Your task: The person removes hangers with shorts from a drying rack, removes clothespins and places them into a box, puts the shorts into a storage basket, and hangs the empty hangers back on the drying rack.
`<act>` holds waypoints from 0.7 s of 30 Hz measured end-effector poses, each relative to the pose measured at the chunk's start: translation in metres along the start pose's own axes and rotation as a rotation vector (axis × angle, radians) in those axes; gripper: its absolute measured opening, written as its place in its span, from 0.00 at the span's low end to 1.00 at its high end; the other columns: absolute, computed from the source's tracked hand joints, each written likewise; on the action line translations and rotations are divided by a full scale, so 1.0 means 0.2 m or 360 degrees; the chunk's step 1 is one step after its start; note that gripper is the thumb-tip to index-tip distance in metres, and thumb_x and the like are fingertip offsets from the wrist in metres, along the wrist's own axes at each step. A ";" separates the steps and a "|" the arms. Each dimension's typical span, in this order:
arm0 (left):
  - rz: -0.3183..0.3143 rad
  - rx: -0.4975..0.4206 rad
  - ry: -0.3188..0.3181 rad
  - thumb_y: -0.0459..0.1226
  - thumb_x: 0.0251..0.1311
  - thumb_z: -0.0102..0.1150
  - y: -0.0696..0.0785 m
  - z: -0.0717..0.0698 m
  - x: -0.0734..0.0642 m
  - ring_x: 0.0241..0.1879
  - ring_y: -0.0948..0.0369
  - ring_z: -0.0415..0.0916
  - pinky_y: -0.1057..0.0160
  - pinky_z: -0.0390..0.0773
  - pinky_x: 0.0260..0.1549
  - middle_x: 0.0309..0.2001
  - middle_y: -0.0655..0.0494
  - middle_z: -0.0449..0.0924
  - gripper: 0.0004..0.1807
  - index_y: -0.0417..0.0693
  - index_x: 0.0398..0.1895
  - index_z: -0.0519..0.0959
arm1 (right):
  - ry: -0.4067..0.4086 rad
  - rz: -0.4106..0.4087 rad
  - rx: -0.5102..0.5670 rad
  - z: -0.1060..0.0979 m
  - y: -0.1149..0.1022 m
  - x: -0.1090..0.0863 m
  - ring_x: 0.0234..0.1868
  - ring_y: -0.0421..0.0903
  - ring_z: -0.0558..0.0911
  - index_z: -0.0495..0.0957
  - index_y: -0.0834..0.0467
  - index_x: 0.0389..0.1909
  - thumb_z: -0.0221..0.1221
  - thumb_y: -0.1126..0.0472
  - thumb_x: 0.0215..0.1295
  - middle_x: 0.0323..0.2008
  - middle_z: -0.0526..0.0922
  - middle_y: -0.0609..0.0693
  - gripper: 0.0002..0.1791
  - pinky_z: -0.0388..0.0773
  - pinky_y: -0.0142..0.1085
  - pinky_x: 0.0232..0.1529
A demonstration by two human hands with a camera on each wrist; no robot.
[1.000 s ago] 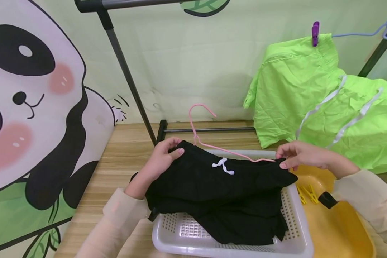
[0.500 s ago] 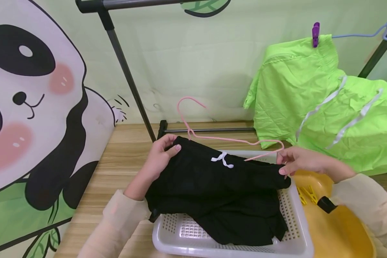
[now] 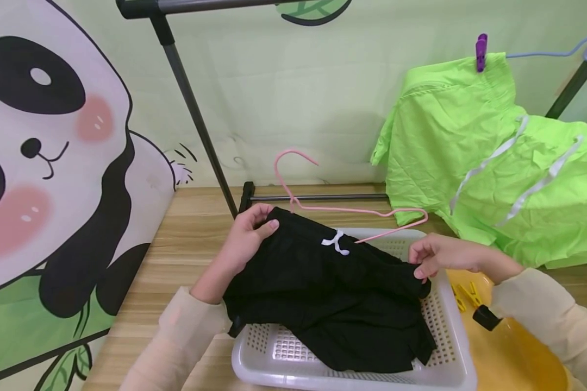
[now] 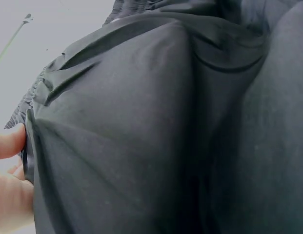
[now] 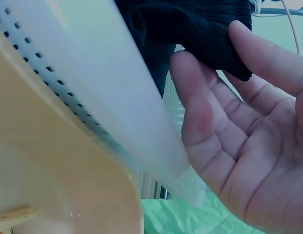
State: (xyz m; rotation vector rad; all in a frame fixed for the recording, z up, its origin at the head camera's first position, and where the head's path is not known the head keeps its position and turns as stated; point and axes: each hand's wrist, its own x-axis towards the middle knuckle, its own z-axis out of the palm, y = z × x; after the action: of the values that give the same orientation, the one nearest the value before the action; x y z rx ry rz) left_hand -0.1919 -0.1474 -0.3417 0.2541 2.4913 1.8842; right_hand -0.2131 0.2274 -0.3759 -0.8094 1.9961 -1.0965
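Black shorts (image 3: 323,293) with a white drawstring bow (image 3: 336,242) are stretched between both hands over a white perforated basket (image 3: 283,374). My left hand (image 3: 247,239) pinches the waistband's left corner between thumb and fingers. At the other end my right hand (image 3: 440,258) pinches the right corner; in the right wrist view that hand (image 5: 253,131) has thumb and fingers on the gathered waistband (image 5: 214,39). A pink hanger (image 3: 342,208) rises from the waistband, its hook up and its right shoulder outside the cloth. The hanger's left part is hidden inside the shorts.
To the right, a yellow tub (image 3: 513,353) holds yellow clothespins (image 3: 472,293). Lime-green shorts (image 3: 464,141) hang from a blue hanger (image 3: 543,54) with a purple clothespin (image 3: 481,52). A dark rack post (image 3: 193,108) stands behind on the wooden table (image 3: 166,271).
The hanger's right shoulder has come out of the waistband and now shows above it. My right hand has moved left and down with its corner; my left hand has barely moved.
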 end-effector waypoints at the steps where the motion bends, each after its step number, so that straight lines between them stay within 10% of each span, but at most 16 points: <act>1: 0.0003 0.0003 -0.0007 0.29 0.57 0.50 0.00 0.00 0.00 0.34 0.62 0.70 0.66 0.68 0.39 0.36 0.44 0.75 0.10 0.34 0.42 0.71 | -0.0006 0.0008 -0.0005 0.00 0.00 0.00 0.23 0.36 0.72 0.68 0.69 0.28 0.56 0.64 0.56 0.23 0.75 0.44 0.11 0.70 0.30 0.26; 12: 0.0016 0.0055 -0.0098 0.30 0.58 0.50 0.03 0.05 -0.01 0.36 0.59 0.70 0.64 0.68 0.40 0.38 0.42 0.76 0.10 0.36 0.43 0.72 | 0.0069 0.0126 -0.0183 0.02 -0.07 0.02 0.30 0.37 0.75 0.72 0.66 0.39 0.57 0.61 0.57 0.31 0.77 0.52 0.14 0.73 0.32 0.33; 21: 0.0025 0.0060 -0.0149 0.30 0.59 0.49 0.04 0.08 -0.02 0.38 0.57 0.68 0.63 0.68 0.40 0.39 0.43 0.75 0.10 0.37 0.43 0.71 | 0.0191 -0.0044 -0.0133 0.02 -0.18 0.07 0.35 0.37 0.76 0.69 0.72 0.47 0.53 0.62 0.61 0.38 0.76 0.61 0.19 0.75 0.33 0.37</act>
State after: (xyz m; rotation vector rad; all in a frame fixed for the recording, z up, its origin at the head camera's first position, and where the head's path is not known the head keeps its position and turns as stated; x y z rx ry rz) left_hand -0.1852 -0.1304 -0.3384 0.3542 2.4726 1.7883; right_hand -0.2110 0.1989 -0.3498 -0.8339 2.1489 -1.1066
